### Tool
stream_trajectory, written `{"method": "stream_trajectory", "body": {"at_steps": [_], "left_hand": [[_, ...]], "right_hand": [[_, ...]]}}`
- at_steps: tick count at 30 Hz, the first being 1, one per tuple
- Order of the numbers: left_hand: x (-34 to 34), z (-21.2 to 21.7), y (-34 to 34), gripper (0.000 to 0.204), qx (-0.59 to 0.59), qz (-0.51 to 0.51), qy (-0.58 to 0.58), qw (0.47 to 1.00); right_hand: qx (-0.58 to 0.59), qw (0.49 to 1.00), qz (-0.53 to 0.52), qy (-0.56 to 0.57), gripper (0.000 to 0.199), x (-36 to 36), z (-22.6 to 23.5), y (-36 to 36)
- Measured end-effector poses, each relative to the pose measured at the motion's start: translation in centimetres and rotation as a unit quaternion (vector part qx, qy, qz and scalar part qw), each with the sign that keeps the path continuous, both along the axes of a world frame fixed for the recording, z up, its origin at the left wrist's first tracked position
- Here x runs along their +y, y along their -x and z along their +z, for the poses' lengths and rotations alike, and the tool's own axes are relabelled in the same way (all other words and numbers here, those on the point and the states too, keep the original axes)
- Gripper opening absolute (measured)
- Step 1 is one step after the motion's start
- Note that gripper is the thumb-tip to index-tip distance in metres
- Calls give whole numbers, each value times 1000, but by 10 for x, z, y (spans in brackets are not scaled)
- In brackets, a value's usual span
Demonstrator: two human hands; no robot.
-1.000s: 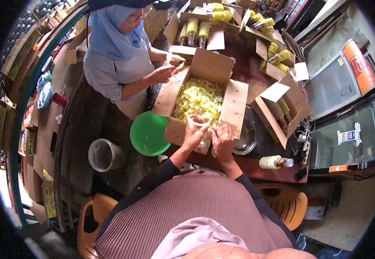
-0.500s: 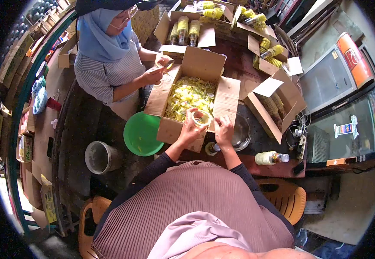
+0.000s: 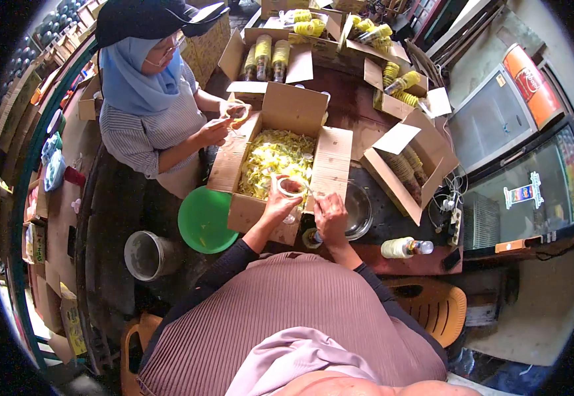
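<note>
Head view: the person's left hand (image 3: 279, 206) had pinched a small pale ring-shaped band (image 3: 289, 187) between thumb and fingers, just over the near edge of the open brown cardboard box (image 3: 334, 165) filled with loose yellow bands. The right hand (image 3: 330, 216) sat just beside it, fingers curled together near the ring's right side; couldn't tell whether they actually gripped it or only a thin strip coming off it. Versus a second earlier, both hands had stayed at the same box edge, and the ring looked tilted more open toward the camera, so my read is the band was mid-handling, not yet put down. A clear glass bowl (image 3: 359, 211) sat right of the right hand on the dark wooden table (image 3: 393, 218); a small bottle (image 3: 312, 237) stood below the hands, a pale bottle with a blue cap (image 3: 402, 247) lay near the table's front edge. A round green plastic basin (image 3: 204, 219) and a grey bucket (image 3: 147, 254) sat left of the box. Opposite, a co-worker's hands (image 3: 224, 122) worked another band.
</note>
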State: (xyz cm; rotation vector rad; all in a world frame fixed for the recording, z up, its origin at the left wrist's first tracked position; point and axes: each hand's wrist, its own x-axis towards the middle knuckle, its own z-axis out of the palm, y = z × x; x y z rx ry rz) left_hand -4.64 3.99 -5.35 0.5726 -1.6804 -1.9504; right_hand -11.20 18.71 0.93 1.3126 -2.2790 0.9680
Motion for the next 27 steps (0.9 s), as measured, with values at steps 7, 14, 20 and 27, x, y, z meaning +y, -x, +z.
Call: {"method": "stream_trajectory", "body": {"at_steps": [7, 14, 20, 27], "left_hand": [[19, 7, -8, 68, 18, -61, 11, 998], [9, -6, -20, 68, 12, -28, 69, 997], [11, 10, -28, 69, 42, -65, 44, 996], [14, 10, -29, 66, 14, -92, 109, 990]], "right_hand": [[-202, 977, -62, -6, 17, -3, -46, 38], [-257, 957, -68, -114, 20, 5, -93, 63], [-459, 881, 106, -42, 22, -9, -35, 48], [-641, 752, 151, -10, 19, 2, -35, 41]]}}
